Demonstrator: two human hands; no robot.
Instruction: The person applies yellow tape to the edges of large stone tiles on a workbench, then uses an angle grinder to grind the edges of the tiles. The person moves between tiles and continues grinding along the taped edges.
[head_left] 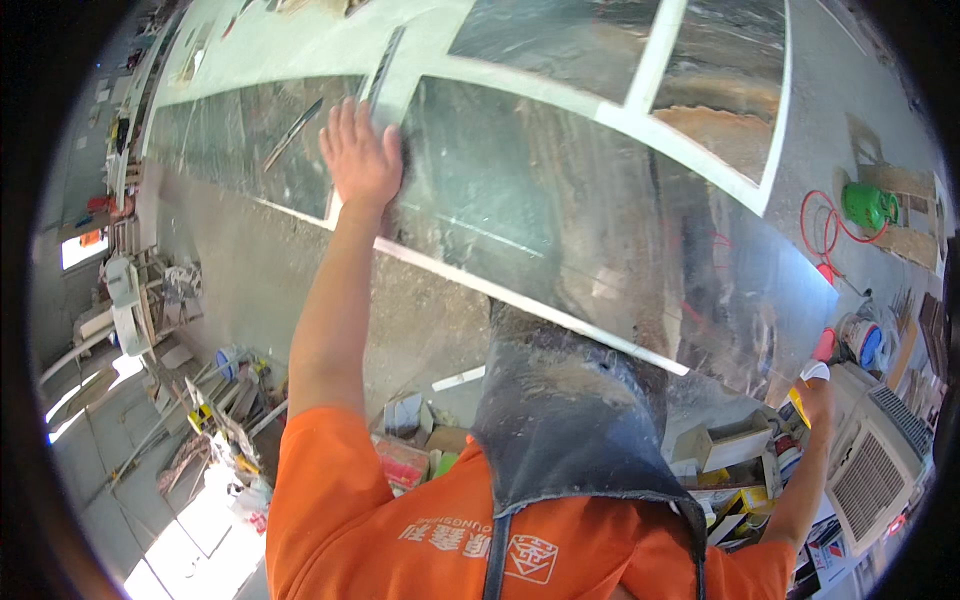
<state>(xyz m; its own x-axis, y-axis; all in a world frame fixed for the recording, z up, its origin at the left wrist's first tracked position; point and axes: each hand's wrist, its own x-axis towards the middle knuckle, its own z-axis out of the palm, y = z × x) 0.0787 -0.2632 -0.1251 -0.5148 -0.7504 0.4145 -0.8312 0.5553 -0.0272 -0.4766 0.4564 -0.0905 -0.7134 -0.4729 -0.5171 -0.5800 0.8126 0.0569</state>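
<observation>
My left hand lies with fingers spread at the left end of a long, glossy, dark marble-patterned slab, beside the gap to a smaller slab of the same look. A slim dark pointed tool rests on that smaller slab. Just beyond my fingertips is a narrow metal straightedge. Low beside the slab's far right corner, my right hand is closed around something white and yellow, too small to make out. Whether it touches the slab I cannot tell.
Two more marbled panels lie on the pale table. On the floor at right are a green gas cylinder with a red hose and a beige louvred unit. Scrap and boxes crowd below; clutter lines the left.
</observation>
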